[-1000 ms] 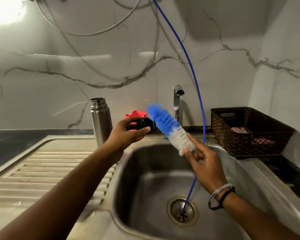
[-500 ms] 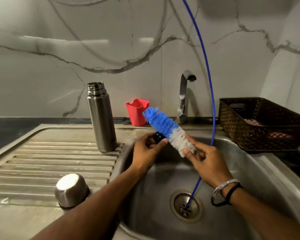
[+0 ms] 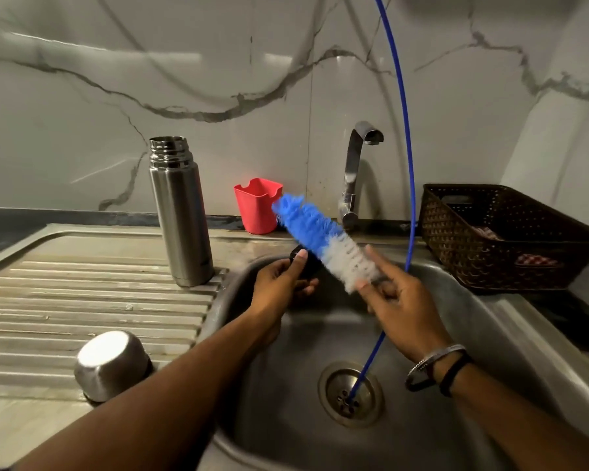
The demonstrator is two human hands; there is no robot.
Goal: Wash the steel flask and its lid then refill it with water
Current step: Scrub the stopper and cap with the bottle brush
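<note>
Left hand (image 3: 279, 283) of mine pinches the small black inner lid (image 3: 301, 263) over the steel sink basin (image 3: 490, 334), thumb on top; right hand (image 3: 402, 300) grips the handle of the blue-and-white bristle bottle brush (image 3: 323, 237), tilted up-left across it. Nearer on the ribbed drainboard (image 3: 82, 300) sits the upturned steel cup lid (image 3: 111, 365). Farther back the tall open steel flask (image 3: 181, 212) stands upright; wet and smooth, I judge it slippery, best grasped mid-body.

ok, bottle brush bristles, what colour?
Blue at the tip, white near the handle, on the bottle brush; head view.
</note>
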